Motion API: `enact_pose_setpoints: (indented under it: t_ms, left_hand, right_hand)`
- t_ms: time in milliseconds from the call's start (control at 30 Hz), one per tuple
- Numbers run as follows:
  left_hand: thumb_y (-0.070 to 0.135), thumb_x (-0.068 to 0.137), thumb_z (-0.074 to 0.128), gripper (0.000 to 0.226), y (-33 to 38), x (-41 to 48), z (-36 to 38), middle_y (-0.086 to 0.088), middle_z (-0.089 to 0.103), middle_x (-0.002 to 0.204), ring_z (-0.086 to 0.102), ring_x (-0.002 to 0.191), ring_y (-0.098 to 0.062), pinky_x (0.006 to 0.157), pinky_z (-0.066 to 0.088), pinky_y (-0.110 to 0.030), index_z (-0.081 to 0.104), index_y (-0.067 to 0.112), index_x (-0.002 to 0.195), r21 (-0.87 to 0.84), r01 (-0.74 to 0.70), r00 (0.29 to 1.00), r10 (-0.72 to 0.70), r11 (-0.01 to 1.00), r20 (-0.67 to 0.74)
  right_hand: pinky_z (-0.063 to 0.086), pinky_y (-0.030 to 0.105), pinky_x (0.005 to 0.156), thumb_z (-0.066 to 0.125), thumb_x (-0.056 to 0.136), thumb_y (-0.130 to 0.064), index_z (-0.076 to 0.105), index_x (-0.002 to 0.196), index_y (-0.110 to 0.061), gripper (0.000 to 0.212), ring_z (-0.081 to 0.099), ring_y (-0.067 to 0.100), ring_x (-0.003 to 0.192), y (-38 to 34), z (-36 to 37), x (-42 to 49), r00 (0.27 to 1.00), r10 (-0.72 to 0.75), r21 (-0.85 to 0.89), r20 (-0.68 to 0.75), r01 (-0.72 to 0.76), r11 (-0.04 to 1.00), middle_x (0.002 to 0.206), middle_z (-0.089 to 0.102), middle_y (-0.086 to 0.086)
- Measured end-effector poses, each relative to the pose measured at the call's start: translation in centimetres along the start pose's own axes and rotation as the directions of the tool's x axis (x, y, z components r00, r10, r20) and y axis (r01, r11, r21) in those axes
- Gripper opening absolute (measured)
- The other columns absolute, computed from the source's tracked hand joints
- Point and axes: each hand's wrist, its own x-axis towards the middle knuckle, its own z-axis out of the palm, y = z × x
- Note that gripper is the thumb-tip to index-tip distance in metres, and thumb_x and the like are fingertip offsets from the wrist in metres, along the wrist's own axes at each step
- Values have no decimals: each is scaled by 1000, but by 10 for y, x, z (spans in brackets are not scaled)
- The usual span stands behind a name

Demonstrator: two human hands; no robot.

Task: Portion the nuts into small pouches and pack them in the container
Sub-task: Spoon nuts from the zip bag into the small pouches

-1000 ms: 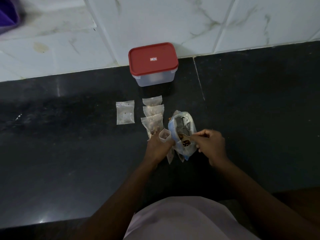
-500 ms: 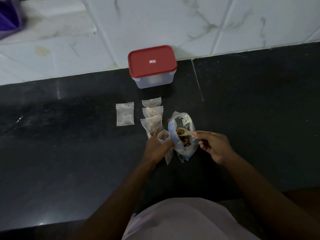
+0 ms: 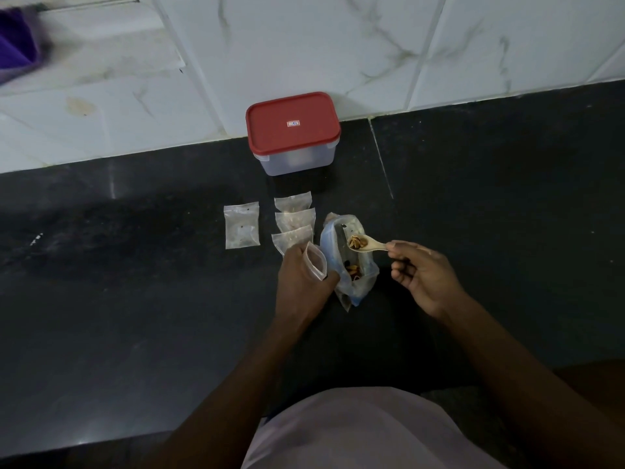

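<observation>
My left hand holds a small clear pouch upright with its mouth held apart. Right beside it stands the bigger clear nut bag, open at the top, with nuts at its bottom. My right hand grips a pale spoon loaded with nuts, held over the bag's mouth. Three filled pouches lie overlapping in a column behind my left hand. A stack of flat pouches lies to their left. The clear container with its red lid on stands against the wall.
The black stone counter meets a white marbled tile wall at the back. A seam runs across the counter right of the container. A purple object sits at the top left corner. The counter's front edge is near my body.
My right hand has lifted the spoon, now loaded with nuts, out of the nut bag and up over its mouth. The left hand keeps the small pouch in place.
</observation>
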Motion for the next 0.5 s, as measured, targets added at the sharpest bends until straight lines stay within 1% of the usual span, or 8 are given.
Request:
enact_pose_setpoints:
  t_ms: [33, 67, 167, 233, 300, 367, 433, 500]
  left_hand:
    - [27, 81, 84, 59, 0, 0, -1, 9, 59, 122, 58, 110, -4, 90, 49, -21, 52, 23, 130, 0, 0, 1000, 0, 1000, 0]
    - [26, 82, 84, 53, 0, 0, -2, 13, 60, 117, 60, 106, -1, 88, 51, -20, 53, 27, 125, 1, 1, 1000, -1, 1000, 13]
    - [20, 85, 81, 45, 3, 1, -4, 23, 57, 99, 58, 89, 16, 69, 47, -5, 50, 38, 112, -3, 11, 996, -11, 1000, 94]
    - [19, 84, 81, 45, 3, 1, -6, 23, 58, 99, 58, 89, 20, 68, 48, -4, 51, 38, 112, -18, 8, 996, -7, 1000, 94]
    - [21, 82, 83, 49, 4, 0, -6, 20, 60, 106, 60, 97, 13, 77, 52, -11, 56, 32, 121, -31, -8, 998, 10, 1000, 67]
    - [22, 79, 85, 56, 5, -1, -7, 17, 60, 114, 60, 105, 4, 82, 50, -14, 57, 27, 127, -27, -28, 999, 29, 999, 38]
    - [21, 77, 86, 54, 7, -2, -8, 16, 60, 114, 61, 106, 0, 84, 49, -16, 56, 29, 122, -2, -71, 997, 71, 997, 20]
    - [20, 77, 86, 50, 8, -2, -10, 17, 62, 110, 62, 103, 1, 83, 51, -16, 57, 33, 114, 14, -115, 993, 115, 993, 14]
  right_hand:
    - [53, 24, 66, 74, 88, -9, 76, 100, -9, 12, 59, 7, 69, -1, 1, 0, 1000, -9, 10, -2, 9, 1000, 79, 68, -2]
    - [53, 24, 66, 74, 88, -9, 77, 98, -9, 10, 59, 7, 70, -2, 2, -1, 1000, -21, 16, -1, 21, 1000, 78, 68, -2]
    - [53, 25, 67, 75, 86, -10, 77, 94, -10, 8, 59, 7, 71, -5, 6, -5, 998, -60, 22, 25, 59, 998, 78, 68, -3]
    - [54, 24, 66, 76, 85, -11, 76, 95, -10, 10, 59, 7, 71, -7, 11, -7, 995, -97, 13, 34, 96, 995, 79, 68, -2]
    - [54, 24, 65, 76, 86, -12, 75, 93, -10, 8, 59, 8, 71, -9, 16, -9, 990, -132, 2, 46, 132, 991, 79, 68, -1]
    - [55, 25, 65, 76, 87, -13, 75, 91, -11, 5, 60, 8, 71, -11, 21, -13, 986, -151, -8, 65, 152, 988, 79, 69, 0]
    - [55, 25, 64, 75, 87, -14, 74, 90, -10, 5, 61, 9, 70, -11, 26, -16, 979, -171, -28, 107, 175, 984, 78, 69, 1]
    - [56, 26, 64, 75, 87, -14, 75, 90, -8, 7, 61, 10, 69, -9, 33, -20, 967, -206, -82, 150, 219, 972, 76, 69, 2]
